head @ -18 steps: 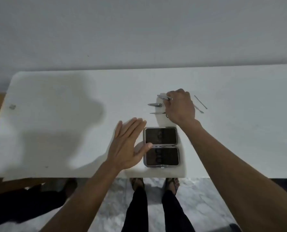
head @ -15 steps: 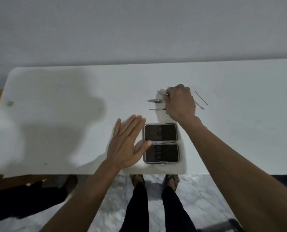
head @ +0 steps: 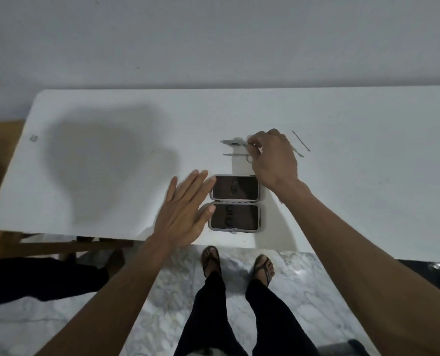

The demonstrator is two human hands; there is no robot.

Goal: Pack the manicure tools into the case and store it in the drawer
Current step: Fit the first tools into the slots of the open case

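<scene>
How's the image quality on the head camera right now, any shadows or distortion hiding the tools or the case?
Head view: dim and soft; a big shadow darkens the table left of the work, clear of the tools. Wide-angle bending curves the table's far edge. The open case reads dark inside, contents unclear. The right hand covers part of the tools; the nail clipper stays visible.

Dim, flat light throws a broad soft shadow on the desk (head: 368,191) toward 10 o'clock, detail is slightly soft, and wide-angle edges bow.
</scene>
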